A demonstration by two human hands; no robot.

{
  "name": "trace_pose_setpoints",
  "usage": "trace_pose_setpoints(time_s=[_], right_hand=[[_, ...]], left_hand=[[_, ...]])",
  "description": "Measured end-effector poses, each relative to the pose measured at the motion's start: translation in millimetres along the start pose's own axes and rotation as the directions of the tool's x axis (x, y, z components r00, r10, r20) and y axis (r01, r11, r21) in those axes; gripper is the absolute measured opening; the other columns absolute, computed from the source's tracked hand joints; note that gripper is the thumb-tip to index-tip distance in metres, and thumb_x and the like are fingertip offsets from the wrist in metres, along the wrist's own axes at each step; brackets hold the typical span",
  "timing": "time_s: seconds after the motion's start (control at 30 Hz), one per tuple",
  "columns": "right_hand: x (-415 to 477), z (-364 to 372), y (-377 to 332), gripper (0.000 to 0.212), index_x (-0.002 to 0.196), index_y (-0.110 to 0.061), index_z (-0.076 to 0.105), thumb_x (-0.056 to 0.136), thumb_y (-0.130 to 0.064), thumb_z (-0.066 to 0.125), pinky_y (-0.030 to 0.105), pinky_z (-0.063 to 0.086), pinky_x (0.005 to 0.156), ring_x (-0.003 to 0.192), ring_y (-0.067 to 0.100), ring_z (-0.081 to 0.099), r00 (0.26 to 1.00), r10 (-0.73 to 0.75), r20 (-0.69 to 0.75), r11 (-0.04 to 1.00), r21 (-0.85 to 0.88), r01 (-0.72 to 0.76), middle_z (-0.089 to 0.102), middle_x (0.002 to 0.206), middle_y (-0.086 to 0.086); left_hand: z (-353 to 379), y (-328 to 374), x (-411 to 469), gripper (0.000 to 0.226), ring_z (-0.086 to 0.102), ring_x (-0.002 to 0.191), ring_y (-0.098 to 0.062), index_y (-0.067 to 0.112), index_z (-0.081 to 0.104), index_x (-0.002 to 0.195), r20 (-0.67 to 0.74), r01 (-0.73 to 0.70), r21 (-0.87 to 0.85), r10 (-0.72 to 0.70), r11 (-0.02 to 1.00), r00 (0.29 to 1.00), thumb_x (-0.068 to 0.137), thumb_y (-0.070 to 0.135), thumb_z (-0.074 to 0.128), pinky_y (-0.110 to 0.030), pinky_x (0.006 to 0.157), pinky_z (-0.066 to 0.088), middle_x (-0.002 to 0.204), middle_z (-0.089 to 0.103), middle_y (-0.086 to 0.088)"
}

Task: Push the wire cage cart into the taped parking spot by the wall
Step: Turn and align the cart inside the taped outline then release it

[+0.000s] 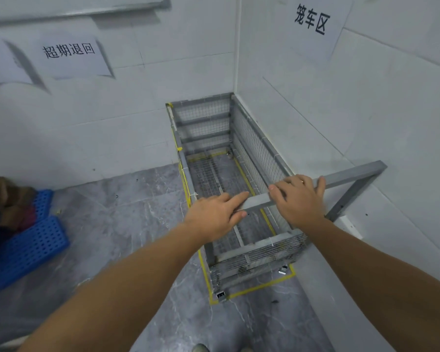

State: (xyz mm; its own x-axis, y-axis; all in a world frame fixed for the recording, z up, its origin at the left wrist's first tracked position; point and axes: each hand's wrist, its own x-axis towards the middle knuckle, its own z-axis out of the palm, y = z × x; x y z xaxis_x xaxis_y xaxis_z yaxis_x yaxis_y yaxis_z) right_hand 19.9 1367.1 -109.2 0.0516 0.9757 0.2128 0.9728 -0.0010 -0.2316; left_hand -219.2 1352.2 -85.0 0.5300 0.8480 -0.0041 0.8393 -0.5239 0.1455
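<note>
The grey wire cage cart (254, 138) stands in the room's corner, its long side against the right wall and its far end against the back wall. Yellow tape (254, 289) outlines a rectangle on the floor around its wheels. A grey handle bar (351, 175) crosses the near end at hand height. My right hand (299, 199) lies over the bar with fingers curled on it. My left hand (215, 215) rests on the bar's left end, fingers loosely spread, thumb below it.
A blue perforated plastic crate (28, 247) with brown items in it lies on the grey marble floor at the left. Paper signs (70, 55) hang on the back wall, and another sign (313, 20) on the right wall. My shoe tips (201, 348) show at the bottom edge.
</note>
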Motion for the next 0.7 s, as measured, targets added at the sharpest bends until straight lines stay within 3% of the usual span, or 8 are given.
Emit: trace_pose_setpoints(time_s=[0.07,0.3,0.5,0.7], right_hand=[[2.5,-0.2,4.0,0.046,0.095,-0.036,0.07,0.096,-0.059,0.031,0.064,0.007,0.113,0.12,0.017,0.045,1.0,0.005,-0.005,1.0,0.01,-0.005,0.063,0.109,-0.012],[7.2,4.7,6.2,0.047,0.086,-0.033,0.072,0.095,-0.058,0.033,0.062,0.01,0.114,0.116,0.018,0.048,0.998,0.043,-0.042,0.999,-0.002,-0.043,0.063,0.105,-0.01],[9.7,-2.0,12.5,0.055,0.082,-0.032,0.065,0.094,-0.063,0.021,0.059,0.004,0.116,0.119,0.019,0.046,0.999,-0.006,0.036,1.0,-0.006,0.007,0.059,0.106,-0.008],[14.1,-10.9,39.7,0.057,0.106,-0.033,0.065,0.093,-0.065,0.02,0.056,0.009,0.116,0.121,0.018,0.047,0.976,-0.206,0.065,0.978,0.031,0.205,0.06,0.115,-0.008]], left_hand=[[1.9,-0.6,4.2,0.059,0.059,0.102,-0.027,0.039,0.015,0.149,0.029,0.034,0.03,-0.035,0.999,0.999,0.096,0.065,0.018,-0.042,0.075,0.051,0.12,0.056,0.0],[2.9,0.4,11.3,0.06,0.056,0.101,-0.029,0.029,0.032,0.138,0.05,0.054,0.069,-0.058,0.996,0.997,0.094,0.068,0.022,-0.04,0.071,0.042,0.115,0.058,-0.004],[0.3,5.3,8.0,0.059,0.057,0.101,-0.028,0.027,0.039,0.133,0.056,0.092,0.087,-0.097,0.992,0.994,0.094,0.068,0.021,-0.043,0.08,0.047,0.112,0.061,-0.004],[2.0,17.5,6.4,0.064,0.051,0.114,-0.027,0.029,0.038,0.135,0.049,0.204,0.141,-0.212,0.969,0.976,0.092,0.07,0.015,-0.048,0.097,0.035,0.124,0.056,-0.003]])
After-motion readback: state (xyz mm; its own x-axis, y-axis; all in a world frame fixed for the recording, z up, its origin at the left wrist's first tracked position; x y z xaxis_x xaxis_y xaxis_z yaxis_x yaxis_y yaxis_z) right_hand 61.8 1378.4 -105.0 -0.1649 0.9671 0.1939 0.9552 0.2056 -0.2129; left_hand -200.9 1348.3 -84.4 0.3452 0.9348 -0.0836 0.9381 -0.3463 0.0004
